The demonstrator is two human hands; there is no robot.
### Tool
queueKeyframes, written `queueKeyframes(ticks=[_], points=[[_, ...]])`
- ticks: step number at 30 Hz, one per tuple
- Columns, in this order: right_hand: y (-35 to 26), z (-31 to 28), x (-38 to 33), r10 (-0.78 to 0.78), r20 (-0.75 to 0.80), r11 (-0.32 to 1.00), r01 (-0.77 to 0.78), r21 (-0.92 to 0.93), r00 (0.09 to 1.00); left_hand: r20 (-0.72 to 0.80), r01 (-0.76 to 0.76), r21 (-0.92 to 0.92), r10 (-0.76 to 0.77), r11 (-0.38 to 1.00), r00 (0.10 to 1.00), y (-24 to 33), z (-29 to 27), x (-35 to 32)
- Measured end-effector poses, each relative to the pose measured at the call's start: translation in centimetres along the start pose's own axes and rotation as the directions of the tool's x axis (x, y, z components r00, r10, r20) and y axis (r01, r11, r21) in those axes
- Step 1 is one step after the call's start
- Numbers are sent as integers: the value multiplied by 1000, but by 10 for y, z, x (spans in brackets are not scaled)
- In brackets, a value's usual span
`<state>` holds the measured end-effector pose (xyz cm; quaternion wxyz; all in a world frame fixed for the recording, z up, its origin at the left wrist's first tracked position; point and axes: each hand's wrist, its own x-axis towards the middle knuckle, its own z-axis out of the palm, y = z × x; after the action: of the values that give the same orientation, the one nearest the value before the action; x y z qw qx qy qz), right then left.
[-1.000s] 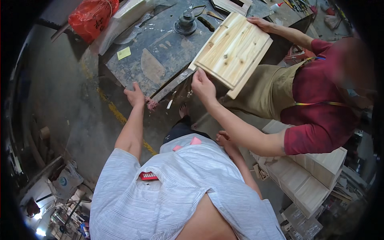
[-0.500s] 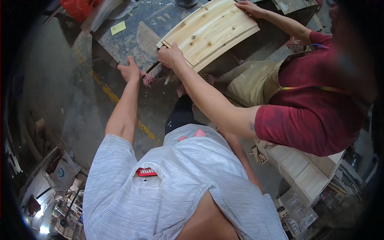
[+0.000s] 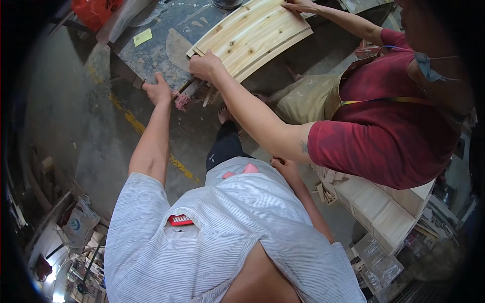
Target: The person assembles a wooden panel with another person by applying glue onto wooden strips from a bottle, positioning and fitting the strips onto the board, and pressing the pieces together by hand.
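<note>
My left hand [image 3: 158,92] grips the near corner of the dark, stained worktable [image 3: 151,63], its thumb lying toward the top and its other fingers bent at the edge. Close by my right hip, partly behind my striped shirt, my right hand [image 3: 288,170] hangs with curled fingers; what they hold, if anything, is too small to make out. A curved panel of knotty light wood [image 3: 250,43] lies over the table's right part. Both hands of a co-worker hold it, one hand [image 3: 206,66] at the near left corner, the other [image 3: 299,6] at the far end.
The co-worker in a red shirt [image 3: 374,136] leans in from the right. Pink frayed material [image 3: 182,100] hangs at the table's near edge. A yellow note [image 3: 143,37] and a grey flat piece [image 3: 177,49] lie on top. Pale wooden boxes [image 3: 374,207] stand behind right; a yellow line [image 3: 134,121] marks the floor.
The whole view has shifted slightly, so table and panel appear a little farther left and up. More of my right hand shows beside my hip. My left hand stays at the table corner.
</note>
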<state>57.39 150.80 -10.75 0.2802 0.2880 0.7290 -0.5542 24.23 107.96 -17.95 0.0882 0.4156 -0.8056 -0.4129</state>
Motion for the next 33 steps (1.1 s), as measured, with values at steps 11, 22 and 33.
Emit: queueKeyframes(ticks=[11,22,33], points=[[17,5,3,13,-44,991,-7,136,999,-40,-13,81,16,997,999,2,5,-1],[0,12,-3,80,-32,991,-76,110,996,-27,8,91,-6,996,1000,1,6,1],[15,25,-4,73,-76,991,-64,115,994,-2,23,94,-22,995,1000,8,0,-4]])
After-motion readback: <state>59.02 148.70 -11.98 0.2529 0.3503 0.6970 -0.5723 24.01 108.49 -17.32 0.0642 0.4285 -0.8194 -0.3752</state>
